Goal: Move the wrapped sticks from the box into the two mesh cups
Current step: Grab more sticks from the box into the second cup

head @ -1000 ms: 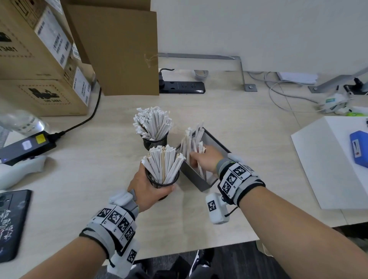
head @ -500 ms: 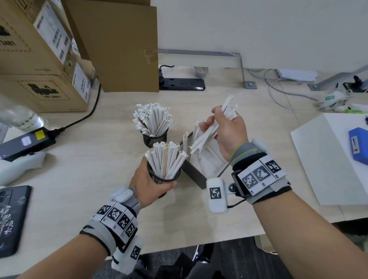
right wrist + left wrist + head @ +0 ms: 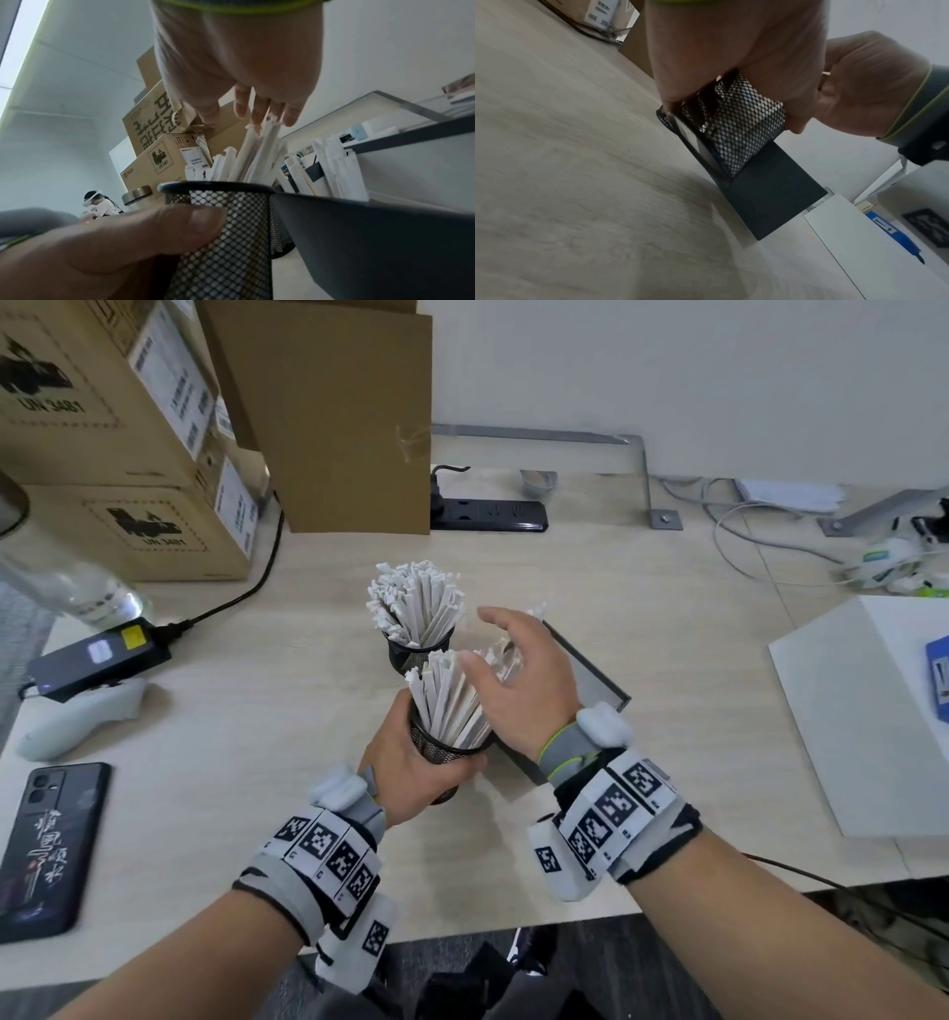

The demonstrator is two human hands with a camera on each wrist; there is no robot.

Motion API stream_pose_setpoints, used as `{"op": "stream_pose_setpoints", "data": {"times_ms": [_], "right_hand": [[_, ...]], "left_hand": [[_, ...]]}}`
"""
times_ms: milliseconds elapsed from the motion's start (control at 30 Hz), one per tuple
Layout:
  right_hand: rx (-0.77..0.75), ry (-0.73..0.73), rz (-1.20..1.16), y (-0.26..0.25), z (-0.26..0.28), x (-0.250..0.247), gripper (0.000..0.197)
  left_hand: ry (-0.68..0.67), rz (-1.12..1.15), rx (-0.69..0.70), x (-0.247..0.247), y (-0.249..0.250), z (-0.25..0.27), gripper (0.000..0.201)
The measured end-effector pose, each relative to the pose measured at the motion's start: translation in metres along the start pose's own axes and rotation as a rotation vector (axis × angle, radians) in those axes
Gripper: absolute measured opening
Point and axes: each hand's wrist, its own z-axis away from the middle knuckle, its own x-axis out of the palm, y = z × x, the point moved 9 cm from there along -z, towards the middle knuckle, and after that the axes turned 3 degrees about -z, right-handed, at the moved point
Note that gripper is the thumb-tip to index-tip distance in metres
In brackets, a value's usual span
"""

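Nearest, left hand (image 3: 411, 762) wrapped round the near mesh cup (image 3: 442, 752), thumb across the mesh wall in the right wrist view, cup lifted or tipped slightly toward the body; cannot tell whether its base touches the desk (image 3: 205, 788). Packed full of wrapped sticks (image 3: 447, 706) fanning up and leftward.

Just above, right hand (image 3: 524, 680) spread with fingers straight and apart, gripping nothing, fingertips (image 3: 258, 113) brushing the tops of the newest sticks. Judged as the settling stroke: better to press down and inward with flat fingers so the loose ones slide to the cup floor, keeping the left-hand grip firm and the cup upright, since a full cup tips readily and papery wrappers snag on neighbours.

Directly behind and to the right, dark box (image 3: 590, 670), touching or nearly touching the held cup; a few sticks left leaning against its wall (image 3: 336, 170). Little room between cup rim and box edge, so best to lift clear before reaching back in.

Beyond, far mesh cup (image 3: 418, 649), also crammed, close behind the near one; risk of knocking it with the knuckles.

Farther out, open desk to the left before the phone (image 3: 46, 850), and a power strip (image 3: 488, 516) and cardboard cartons (image 3: 128, 454) at the back
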Motion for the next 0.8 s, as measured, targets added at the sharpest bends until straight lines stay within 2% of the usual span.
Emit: {"op": "stream_pose_setpoints", "data": {"times_ms": [100, 133, 267, 367, 400, 500, 567, 633, 700, 733, 800], "right_hand": [[0.029, -0.313, 0.142, 0.009, 0.013, 0.039, 0.049], [0.014, -0.367, 0.177, 0.011, 0.018, 0.047, 0.050], [-0.018, -0.270, 0.167, 0.017, 0.015, 0.039, 0.055], [-0.034, -0.422, 0.202, 0.018, 0.021, 0.056, 0.057], [0.007, -0.384, 0.180, 0.023, 0.019, 0.052, 0.058], [0.269, -0.021, 0.056, 0.050, 0.003, 0.010, 0.057], [0.472, 0.157, 0.006, 0.075, 0.005, -0.012, 0.062], [0.700, 0.182, -0.025, 0.102, 0.016, -0.014, 0.076], [0.888, 0.136, -0.087, 0.124, 0.023, -0.002, 0.079], [0.944, 0.123, -0.138, 0.131, 0.023, 0.004, 0.073], [0.957, 0.065, -0.184, 0.132, 0.015, 0.012, 0.047]], "left_hand": [[0.000, 0.002, -0.017, 0.000, -0.001, 0.001, 0.074], [-0.003, -0.003, -0.020, 0.000, 0.000, 0.001, 0.071], [0.021, -0.006, -0.043, -0.005, -0.007, 0.002, 0.076], [0.044, -0.005, -0.071, -0.008, -0.015, 0.001, 0.077], [0.052, 0.001, -0.079, -0.009, -0.016, 0.000, 0.081], [0.065, 0.024, -0.081, -0.013, -0.022, -0.003, 0.092], [0.068, 0.022, -0.082, -0.017, -0.025, -0.003, 0.095], [0.080, 0.013, -0.088, -0.020, -0.026, -0.002, 0.095], [0.093, -0.002, -0.096, -0.022, -0.028, -0.002, 0.092], [0.095, 0.000, -0.100, -0.023, -0.029, -0.002, 0.091], [0.090, 0.010, -0.104, -0.022, -0.031, -0.001, 0.091]]}}
